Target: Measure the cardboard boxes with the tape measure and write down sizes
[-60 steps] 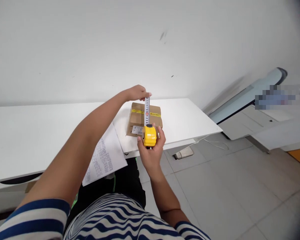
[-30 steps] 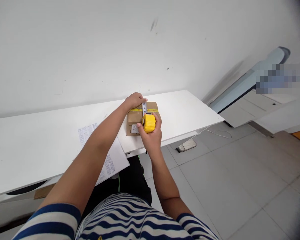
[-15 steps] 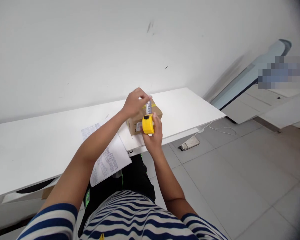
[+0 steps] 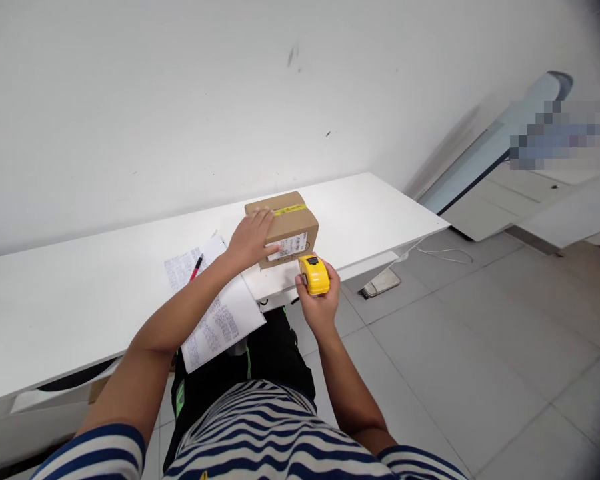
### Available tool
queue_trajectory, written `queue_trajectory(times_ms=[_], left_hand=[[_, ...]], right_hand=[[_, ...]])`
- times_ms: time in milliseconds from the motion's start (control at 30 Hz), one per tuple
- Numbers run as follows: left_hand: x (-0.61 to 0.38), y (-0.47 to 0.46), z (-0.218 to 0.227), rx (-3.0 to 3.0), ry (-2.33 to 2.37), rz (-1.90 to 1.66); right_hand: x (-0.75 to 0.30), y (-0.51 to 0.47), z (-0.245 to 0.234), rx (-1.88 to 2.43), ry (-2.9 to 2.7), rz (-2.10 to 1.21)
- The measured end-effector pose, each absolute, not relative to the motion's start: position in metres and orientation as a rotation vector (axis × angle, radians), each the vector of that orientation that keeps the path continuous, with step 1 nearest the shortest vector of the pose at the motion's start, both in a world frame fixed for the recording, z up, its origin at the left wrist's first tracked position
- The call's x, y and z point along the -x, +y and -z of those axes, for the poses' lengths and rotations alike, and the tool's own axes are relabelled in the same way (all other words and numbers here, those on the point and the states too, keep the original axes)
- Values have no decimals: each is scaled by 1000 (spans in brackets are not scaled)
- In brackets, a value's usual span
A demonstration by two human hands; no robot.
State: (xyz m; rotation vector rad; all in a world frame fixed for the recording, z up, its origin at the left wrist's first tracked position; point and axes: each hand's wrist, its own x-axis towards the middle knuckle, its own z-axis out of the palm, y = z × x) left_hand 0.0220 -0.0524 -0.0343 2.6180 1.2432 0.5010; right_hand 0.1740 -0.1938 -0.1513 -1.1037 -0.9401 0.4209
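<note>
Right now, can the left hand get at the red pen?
Probably yes: nothing lies on the pen's visible upper part, on the papers. But the left hand is on the box, and its forearm hides the pen's lower end, so it would likely have to draw back.

A navy-and-white striped shirt (image 4: 270, 433) with short, navy-edged sleeves (image 4: 100, 448) and a small yellow mark (image 4: 204, 475) is worn over black trousers (image 4: 280, 353) bearing thin green piping (image 4: 249, 363) and a bright green patch (image 4: 180, 400).
</note>
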Motion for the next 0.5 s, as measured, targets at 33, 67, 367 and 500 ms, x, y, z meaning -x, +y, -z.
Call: queue_trajectory(times_ms=[33, 67, 367, 500], left_hand=[[-11, -51, 43, -2584, 1243, -532], [1, -51, 52, -2551, 1231, -595], [70, -65, 110, -2134, 1162, -896], [71, -68, 113, -2148, 1151, -865]], right_hand=[[-178, -193, 152, 1077, -908, -431], [-182, -192, 152, 1053, -883, -441], [-232, -155, 134, 947, -817, -482], [-231, -130, 105, 826, -900, -565]])
